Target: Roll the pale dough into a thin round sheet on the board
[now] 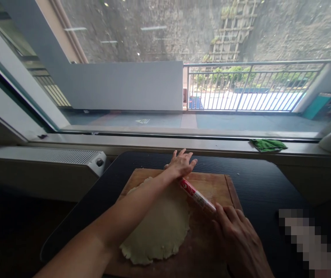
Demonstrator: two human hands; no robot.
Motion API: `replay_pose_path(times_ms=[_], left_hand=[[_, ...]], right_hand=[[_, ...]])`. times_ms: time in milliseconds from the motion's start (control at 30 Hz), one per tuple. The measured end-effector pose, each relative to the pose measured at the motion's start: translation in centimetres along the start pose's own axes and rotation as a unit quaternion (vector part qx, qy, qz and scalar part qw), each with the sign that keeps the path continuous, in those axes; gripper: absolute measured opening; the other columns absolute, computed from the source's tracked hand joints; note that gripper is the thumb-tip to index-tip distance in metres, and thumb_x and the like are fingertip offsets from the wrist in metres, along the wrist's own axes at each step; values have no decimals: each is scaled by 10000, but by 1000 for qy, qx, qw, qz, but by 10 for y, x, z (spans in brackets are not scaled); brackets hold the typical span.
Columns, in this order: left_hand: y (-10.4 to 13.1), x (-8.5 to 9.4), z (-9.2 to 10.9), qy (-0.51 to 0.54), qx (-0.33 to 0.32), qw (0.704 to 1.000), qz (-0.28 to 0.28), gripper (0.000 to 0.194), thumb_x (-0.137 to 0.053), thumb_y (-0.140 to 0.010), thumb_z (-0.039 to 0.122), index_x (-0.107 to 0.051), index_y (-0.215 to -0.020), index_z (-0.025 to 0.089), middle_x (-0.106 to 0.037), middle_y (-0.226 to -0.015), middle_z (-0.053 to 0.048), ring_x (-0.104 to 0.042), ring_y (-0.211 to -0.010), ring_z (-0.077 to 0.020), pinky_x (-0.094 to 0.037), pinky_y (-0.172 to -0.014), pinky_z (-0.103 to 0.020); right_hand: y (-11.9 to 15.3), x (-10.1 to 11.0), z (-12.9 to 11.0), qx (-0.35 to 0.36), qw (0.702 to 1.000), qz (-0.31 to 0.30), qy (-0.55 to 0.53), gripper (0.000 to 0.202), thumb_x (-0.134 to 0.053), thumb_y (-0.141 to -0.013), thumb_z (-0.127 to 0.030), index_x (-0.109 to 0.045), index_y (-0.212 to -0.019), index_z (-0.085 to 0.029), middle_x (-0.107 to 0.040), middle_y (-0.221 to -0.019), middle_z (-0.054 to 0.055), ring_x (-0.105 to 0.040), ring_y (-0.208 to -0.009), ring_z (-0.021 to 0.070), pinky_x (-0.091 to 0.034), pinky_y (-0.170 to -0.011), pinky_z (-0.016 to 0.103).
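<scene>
A rolling pin [198, 197] with a red printed wrapper slants across the right edge of a flattened sheet of pale dough [162, 224]. My left hand [181, 164] lies over the pin's far end, fingers spread and stretched out. The near end is in my right hand [235, 229], with its fingers curled round it. The dough is roughly round with a cracked, ragged rim; my left forearm crosses above it and hides part of it. Beneath is a wooden board [208, 231].
The board lies on a black table [258, 185] against a window sill [153, 142]. A green cloth [268, 144] rests on the sill at right. A white radiator [67, 156] stands at left. Beyond the glass are a walkway and a railing [249, 88]. A pixelated patch covers the lower right.
</scene>
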State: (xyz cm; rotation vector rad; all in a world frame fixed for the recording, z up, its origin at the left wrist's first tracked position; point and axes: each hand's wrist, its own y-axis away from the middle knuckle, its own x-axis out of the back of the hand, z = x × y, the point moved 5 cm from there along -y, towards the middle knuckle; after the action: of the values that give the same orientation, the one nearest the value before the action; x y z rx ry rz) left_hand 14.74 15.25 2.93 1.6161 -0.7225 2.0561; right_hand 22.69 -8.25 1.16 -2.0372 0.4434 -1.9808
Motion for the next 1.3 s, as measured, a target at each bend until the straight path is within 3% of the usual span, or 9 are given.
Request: replay_pose_path(times_ms=[167, 300, 400, 633, 767, 833, 1000, 1167, 1300], left_hand=[[80, 14, -27, -15, -25, 999, 35, 450, -217, -919, 406, -511, -1225, 256, -546, -1264, -8, -272, -1310, -206, -117, -1088, -484], [131, 23, -44, -37, -55, 998, 20, 467, -271, -908, 416, -410, -1321, 248, -361, -1418, -29, -194, -1345, -213, -134, -1094, -454], [113, 18, -42, -43, -51, 997, 26, 477, -253, -910, 428, -382, -1337, 262, -352, -1423, -27, -178, -1350, -209, -104, -1095, -466], [-4, 0, 5, 41, 17, 995, 94, 463, -287, -890, 464, -506, -1212, 214, -508, -1295, -55, -325, -1275, -224, -165, -1072, -460], [12, 18, -9, 93, 61, 981, 157, 399, -242, -910, 344, -576, -1083, 214, -586, -1175, -38, -470, -1135, -165, -314, -995, -315], [39, 27, -34, 93, 90, 984, 122, 396, -258, -896, 352, -593, -1044, 203, -607, -1118, -50, -519, -1062, -171, -373, -920, -285], [84, 40, -79, 76, 137, 985, -76, 406, -523, -695, 530, -629, -914, 204, -651, -915, -50, -593, -849, -224, -433, -718, -294], [71, 39, -69, 110, 126, 962, -215, 374, -671, -502, 418, -618, -769, 161, -642, -802, -51, -590, -736, -230, -409, -561, -258], [68, 39, -45, 162, 86, 952, -243, 269, -608, -585, 402, -589, -705, 163, -625, -715, -18, -575, -619, -167, -399, -503, -224]], right_hand=[[20, -9, -23, 61, 996, 64, -27, 370, -327, -904, -268, -460, -1238, -180, -583, -879, 65, -539, -790, 189, -392, -689, 325], [30, -14, -35, 73, 989, 101, -74, 377, -290, -906, -265, -468, -1227, -181, -586, -874, 66, -534, -747, 179, -383, -677, 323], [23, -11, -34, 63, 991, 86, -78, 368, -318, -897, -294, -478, -1210, -189, -581, -905, 71, -534, -777, 194, -390, -686, 333], [-19, -2, -14, -31, 999, -35, -28, 286, -460, -847, -244, -510, -1125, -200, -554, -926, 59, -534, -821, 194, -414, -709, 311], [-9, -2, -2, -59, 997, -50, -31, 243, -444, -861, -247, -509, -1092, -211, -546, -910, 46, -528, -837, 188, -410, -727, 306], [5, -2, 7, -64, 996, -52, -40, 255, -433, -872, -273, -491, -1113, -216, -542, -920, 40, -520, -848, 188, -405, -738, 315], [28, 3, 26, -64, 994, -52, -74, 251, -413, -886, -303, -474, -1119, -231, -539, -930, 26, -514, -845, 177, -396, -746, 316], [27, 4, 25, -87, 993, -33, -72, 228, -410, -885, -296, -490, -1088, -226, -547, -927, 29, -512, -848, 182, -402, -735, 319], [28, 4, 22, -97, 994, -16, -56, 274, -407, -883, -285, -476, -1141, -223, -551, -939, 37, -514, -856, 186, -411, -727, 315]])
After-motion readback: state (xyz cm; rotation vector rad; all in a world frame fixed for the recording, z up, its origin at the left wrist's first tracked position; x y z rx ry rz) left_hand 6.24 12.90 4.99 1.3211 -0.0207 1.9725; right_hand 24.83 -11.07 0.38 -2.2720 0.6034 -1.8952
